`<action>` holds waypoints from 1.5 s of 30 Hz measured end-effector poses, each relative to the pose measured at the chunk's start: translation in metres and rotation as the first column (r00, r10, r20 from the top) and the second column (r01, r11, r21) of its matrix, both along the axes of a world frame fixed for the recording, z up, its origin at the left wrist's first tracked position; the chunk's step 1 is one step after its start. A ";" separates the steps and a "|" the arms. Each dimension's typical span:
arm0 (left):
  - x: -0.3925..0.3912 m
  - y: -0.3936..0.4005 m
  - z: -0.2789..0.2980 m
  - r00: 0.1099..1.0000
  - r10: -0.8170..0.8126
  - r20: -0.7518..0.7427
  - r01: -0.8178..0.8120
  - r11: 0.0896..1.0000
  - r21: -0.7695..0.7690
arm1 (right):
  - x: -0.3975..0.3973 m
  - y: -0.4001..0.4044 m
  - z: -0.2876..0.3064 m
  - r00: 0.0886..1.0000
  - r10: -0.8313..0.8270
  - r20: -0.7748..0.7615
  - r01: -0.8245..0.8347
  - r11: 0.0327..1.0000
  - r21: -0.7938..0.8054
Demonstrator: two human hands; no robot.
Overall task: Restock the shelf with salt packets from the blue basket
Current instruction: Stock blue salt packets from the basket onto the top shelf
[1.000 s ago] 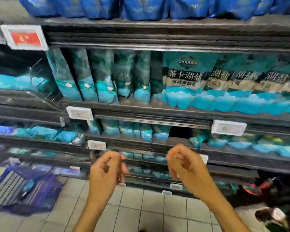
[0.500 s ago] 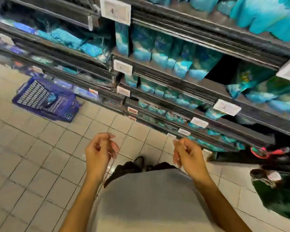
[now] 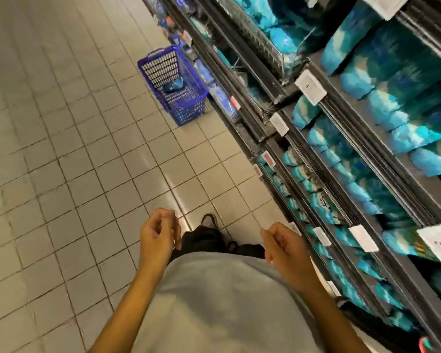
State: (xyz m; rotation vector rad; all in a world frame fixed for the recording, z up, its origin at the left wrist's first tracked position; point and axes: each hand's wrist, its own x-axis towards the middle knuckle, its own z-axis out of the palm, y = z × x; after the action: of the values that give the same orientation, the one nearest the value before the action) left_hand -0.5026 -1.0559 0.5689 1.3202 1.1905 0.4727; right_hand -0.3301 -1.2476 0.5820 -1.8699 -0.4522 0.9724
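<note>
Grip: both hands are hanging loosely curled in front of the body and holding nothing; the left hand [image 3: 159,234] is sitting over the floor tiles, the right hand [image 3: 281,244] just beside the shelf edge.

Head view, change: a second ago the camera was facing the shelf straight on with both hands raised before the packet rows; now it is tipping down and turning left, so the tiled floor [image 3: 61,149] is filling the left half and the hands are dropping to waist level (they were empty in the earlier pictures too).

Meaning for the task: the person is probably turning away from the shelf and heading back to the basket for another load; no packet is being carried right now.

Blue basket [image 3: 186,110]: it is standing on the floor far ahead, close against the foot of the shelving, well apart from both hands.

Packet in basket [image 3: 173,85]: one bluish packet is lying inside; whether more are underneath is too blurred to tell.

Shelf [image 3: 341,194]: dark tiers are running along the right, carrying rows of teal salt packets [image 3: 392,98] with white price tags [image 3: 310,87] clipped to the edges.
</note>
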 end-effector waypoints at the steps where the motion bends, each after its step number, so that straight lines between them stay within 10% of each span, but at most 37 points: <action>1: -0.009 -0.003 -0.002 0.999 0.036 -0.016 -0.036 0.999 -0.011 | 0.003 0.010 -0.001 0.999 0.024 -0.029 -0.024 1.000 -0.001; 15: -0.129 0.072 -0.037 0.862 0.455 -0.223 -0.476 0.878 -0.047 | -0.007 0.297 -0.017 0.930 0.344 -0.132 -0.335 0.938 0.084; 45: 0.029 0.646 -0.023 0.952 0.253 -0.175 -0.258 0.966 -0.002 | 0.128 0.659 -0.044 0.965 0.243 0.095 -0.226 0.961 -0.160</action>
State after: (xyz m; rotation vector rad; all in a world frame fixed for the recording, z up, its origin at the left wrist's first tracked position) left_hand -0.4740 -0.4095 0.5459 1.2089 1.5186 0.5342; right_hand -0.2020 -0.5888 0.5378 -2.0461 -0.7004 1.0840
